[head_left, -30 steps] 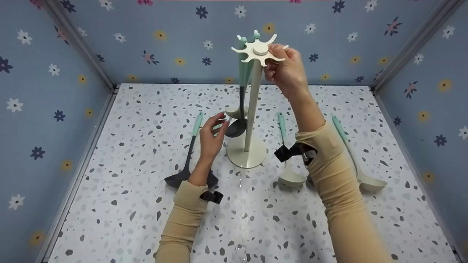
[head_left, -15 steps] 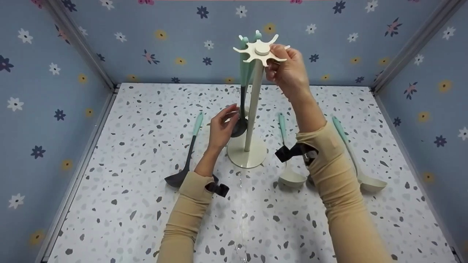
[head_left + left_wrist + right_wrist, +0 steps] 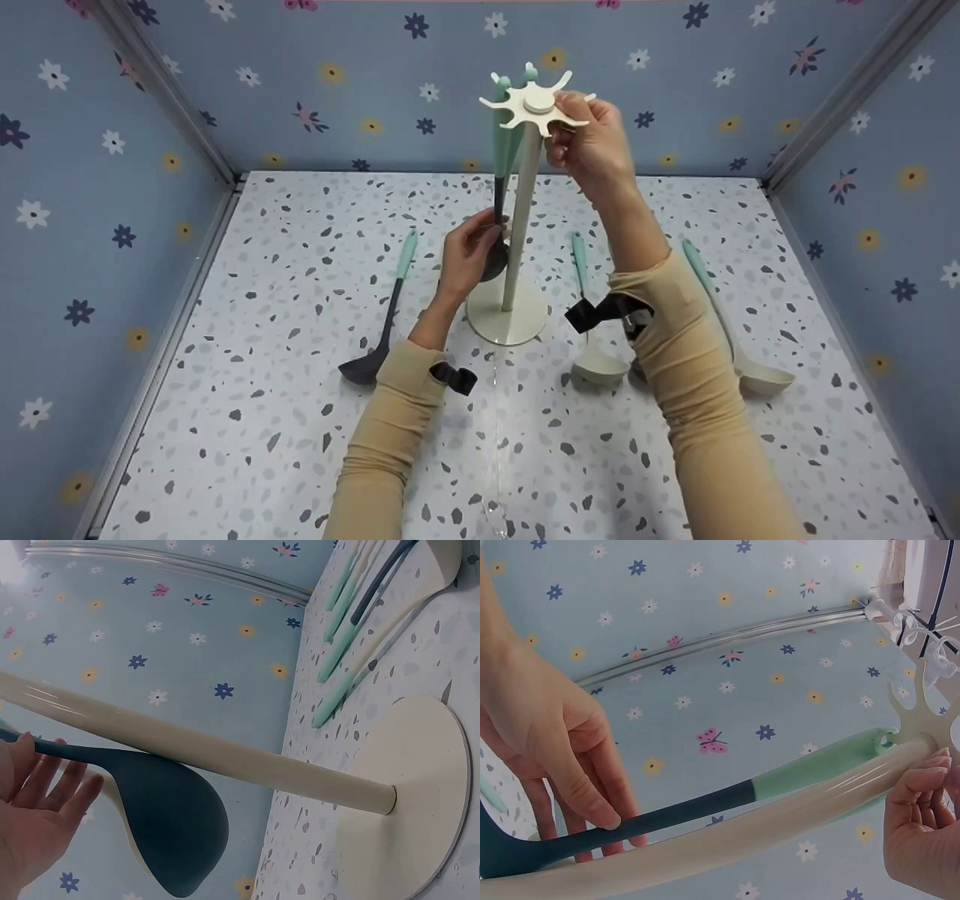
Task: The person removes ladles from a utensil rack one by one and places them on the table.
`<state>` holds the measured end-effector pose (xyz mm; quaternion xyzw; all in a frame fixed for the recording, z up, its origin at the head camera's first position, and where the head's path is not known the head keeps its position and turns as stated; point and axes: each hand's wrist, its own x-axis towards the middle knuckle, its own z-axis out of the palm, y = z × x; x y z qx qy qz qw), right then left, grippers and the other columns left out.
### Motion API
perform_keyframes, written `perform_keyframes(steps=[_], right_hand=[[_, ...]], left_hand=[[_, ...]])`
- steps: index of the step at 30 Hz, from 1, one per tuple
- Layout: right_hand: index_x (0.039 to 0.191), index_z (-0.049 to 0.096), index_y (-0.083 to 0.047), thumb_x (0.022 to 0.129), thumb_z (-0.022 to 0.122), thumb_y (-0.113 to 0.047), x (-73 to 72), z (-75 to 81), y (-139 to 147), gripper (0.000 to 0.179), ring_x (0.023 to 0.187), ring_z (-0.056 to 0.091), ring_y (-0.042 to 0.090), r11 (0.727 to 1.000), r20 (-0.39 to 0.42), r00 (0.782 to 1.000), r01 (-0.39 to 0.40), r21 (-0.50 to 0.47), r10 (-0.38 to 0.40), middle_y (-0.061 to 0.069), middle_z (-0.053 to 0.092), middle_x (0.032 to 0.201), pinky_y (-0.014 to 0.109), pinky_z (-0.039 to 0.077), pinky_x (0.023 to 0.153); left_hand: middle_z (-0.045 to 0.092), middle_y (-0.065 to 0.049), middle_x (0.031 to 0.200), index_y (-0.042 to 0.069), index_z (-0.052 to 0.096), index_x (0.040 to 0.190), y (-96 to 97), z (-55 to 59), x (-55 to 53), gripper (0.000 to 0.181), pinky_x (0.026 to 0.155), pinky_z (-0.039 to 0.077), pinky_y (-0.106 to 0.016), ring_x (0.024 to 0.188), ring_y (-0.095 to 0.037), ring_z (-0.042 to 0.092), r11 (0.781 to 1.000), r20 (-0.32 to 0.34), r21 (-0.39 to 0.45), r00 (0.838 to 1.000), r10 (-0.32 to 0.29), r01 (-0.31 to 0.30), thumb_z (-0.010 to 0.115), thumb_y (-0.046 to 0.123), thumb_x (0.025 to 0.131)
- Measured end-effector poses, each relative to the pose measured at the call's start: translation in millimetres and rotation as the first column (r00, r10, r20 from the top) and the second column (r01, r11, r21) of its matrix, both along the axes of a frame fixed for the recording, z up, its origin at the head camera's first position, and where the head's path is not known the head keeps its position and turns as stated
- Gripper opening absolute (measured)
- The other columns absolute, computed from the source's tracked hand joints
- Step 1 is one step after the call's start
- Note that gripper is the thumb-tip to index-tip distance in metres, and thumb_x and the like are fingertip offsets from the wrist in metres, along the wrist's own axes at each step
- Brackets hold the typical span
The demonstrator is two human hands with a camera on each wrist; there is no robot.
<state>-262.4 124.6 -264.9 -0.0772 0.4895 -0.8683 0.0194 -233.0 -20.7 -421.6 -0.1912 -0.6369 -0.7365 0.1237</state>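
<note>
A cream utensil stand with a ring of curved hooks rises from a round base. Near its top, my right hand grips a hook between thumb and fingers. From another hook hangs a dark ladle with a mint handle. My left hand pinches this ladle's dark shaft just above the bowl, thumb on the near side and fingers behind. A second mint-handled ladle hangs close behind it; its pale bowl edge shows in the left wrist view, mostly hidden by the dark one.
A dark ladle lies on the speckled tabletop at left. To the right lie a pale ladle and another pale ladle. My right sleeve partly hides a dark utensil between them. Flowered panels enclose the table.
My left hand has moved right and slightly up, from beside the hanging dark ladle's bowl to its shaft, and has taken hold there. My right hand stays on the stand's top.
</note>
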Motion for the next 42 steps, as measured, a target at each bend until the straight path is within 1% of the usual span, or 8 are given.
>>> perform_keyframes(steps=[5,10,14,21,26,31,39,42], right_hand=[[0.077,0.051,0.007,0.092,0.041,-0.001,-0.3,1.1,-0.4,0.02,0.036,0.037,0.014,1.0,0.01,1.0,0.007,0.003,-0.007,0.01,0.043,0.052,0.019,0.024,0.033],[0.075,0.051,0.007,0.092,0.042,-0.001,-0.5,1.8,-0.5,0.02,0.037,0.037,0.014,1.0,0.015,1.0,0.009,0.011,-0.01,0.01,0.043,0.052,0.02,0.024,0.034],[0.074,0.05,0.007,0.092,0.042,-0.001,-0.8,2.2,-0.3,0.021,0.036,0.036,0.014,1.0,0.017,1.0,0.009,0.01,-0.009,0.009,0.042,0.052,0.02,0.024,0.034],[0.074,0.051,0.006,0.091,0.041,-0.001,-0.9,1.1,0.0,0.021,0.036,0.036,0.014,1.0,0.015,1.0,0.006,0.002,-0.006,0.009,0.042,0.051,0.019,0.024,0.034],[0.078,0.05,0.007,0.092,0.04,-0.001,-0.1,-0.2,0.3,0.02,0.037,0.036,0.014,1.0,-0.005,1.0,0.005,0.023,-0.005,0.01,0.043,0.054,0.02,0.024,0.035],[0.079,0.05,0.007,0.092,0.039,0.0,0.2,-0.2,0.2,0.019,0.037,0.037,0.014,1.0,-0.011,1.0,0.003,0.018,-0.003,0.01,0.043,0.053,0.02,0.024,0.035],[0.076,0.05,0.007,0.092,0.039,-0.001,-0.3,0.6,-0.9,0.02,0.036,0.037,0.014,1.0,-0.005,1.0,0.005,0.021,-0.005,0.01,0.043,0.052,0.02,0.024,0.035],[0.077,0.049,0.007,0.092,0.039,-0.001,-0.6,1.0,-1.2,0.019,0.036,0.036,0.014,1.0,0.001,1.0,0.005,0.021,-0.005,0.009,0.043,0.051,0.02,0.024,0.034]], left_hand=[[0.057,-0.029,0.099,-0.018,0.05,0.11,2.2,0.8,-2.9,0.025,0.084,0.046,-0.038,0.093,-0.043,0.053,0.999,-0.023,0.043,1.0,-0.018,0.019,0.048,-0.01,0.086],[0.057,-0.03,0.094,-0.02,0.052,0.107,3.2,0.0,-3.6,0.023,0.081,0.047,-0.042,0.087,-0.041,0.056,0.998,-0.045,0.066,0.999,0.006,-0.003,0.048,-0.013,0.085],[0.057,-0.03,0.091,-0.02,0.052,0.106,3.1,-0.6,-4.1,0.022,0.079,0.048,-0.042,0.084,-0.04,0.058,0.997,-0.043,0.072,0.999,0.016,-0.013,0.048,-0.012,0.085],[0.06,-0.028,0.087,-0.017,0.055,0.107,2.7,0.2,-2.1,0.023,0.074,0.05,-0.041,0.079,-0.037,0.059,0.998,-0.049,0.031,0.997,0.061,-0.059,0.05,-0.011,0.085],[0.061,-0.029,0.084,-0.018,0.056,0.104,3.4,2.1,-0.3,0.022,0.07,0.05,-0.046,0.076,-0.04,0.06,0.995,-0.055,0.018,0.994,0.098,-0.098,0.052,-0.011,0.083],[0.061,-0.029,0.085,-0.017,0.057,0.103,2.7,3.9,0.2,0.021,0.071,0.048,-0.049,0.077,-0.041,0.059,0.993,-0.038,0.019,0.992,0.119,-0.118,0.052,-0.011,0.083],[0.061,-0.028,0.086,-0.017,0.056,0.104,-0.3,6.8,-0.2,0.022,0.07,0.051,-0.04,0.076,-0.038,0.06,0.99,-0.069,-0.004,0.988,0.141,-0.142,0.053,-0.01,0.084],[0.062,-0.028,0.086,-0.016,0.057,0.104,-1.6,8.6,-0.3,0.021,0.07,0.052,-0.039,0.077,-0.038,0.061,0.988,-0.063,-0.013,0.987,0.15,-0.151,0.053,-0.009,0.084]])
